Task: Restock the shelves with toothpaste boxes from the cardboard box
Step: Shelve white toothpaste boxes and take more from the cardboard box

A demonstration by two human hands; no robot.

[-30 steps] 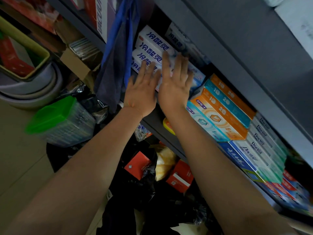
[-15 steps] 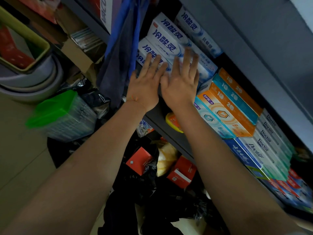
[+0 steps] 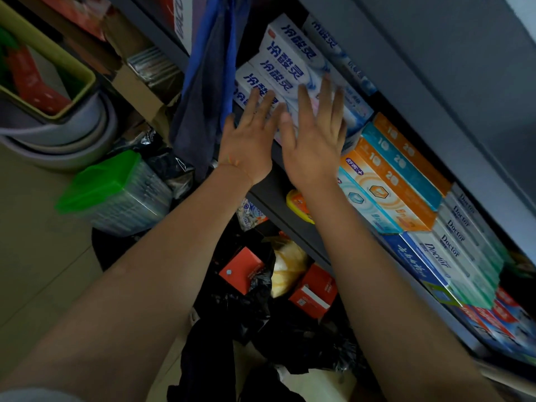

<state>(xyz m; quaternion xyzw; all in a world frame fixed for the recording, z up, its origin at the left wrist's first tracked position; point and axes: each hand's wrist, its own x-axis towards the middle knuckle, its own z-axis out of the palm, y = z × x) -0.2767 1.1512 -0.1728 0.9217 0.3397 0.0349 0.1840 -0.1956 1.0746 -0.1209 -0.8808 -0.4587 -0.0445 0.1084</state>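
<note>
A stack of white and blue toothpaste boxes (image 3: 285, 60) lies on the dark shelf (image 3: 271, 187). My left hand (image 3: 249, 143) and my right hand (image 3: 314, 140) lie side by side with straight fingers flat against the front of that stack. Neither hand holds anything. To the right on the same shelf sit orange and teal toothpaste boxes (image 3: 388, 181), then white "Doctor" boxes (image 3: 455, 250). The cardboard box is not in view.
A blue cloth (image 3: 208, 91) hangs just left of the stack. Below the shelf lie black bags (image 3: 252, 303), red boxes (image 3: 243, 271) and a yellow pack (image 3: 288, 268). A green-lidded container (image 3: 116, 190) and stacked basins (image 3: 58, 134) stand on the floor at left.
Both hands stay flat on the white and blue stack. The view has shifted so the stack shows more fully, and my fingers sit a little lower on the boxes.
</note>
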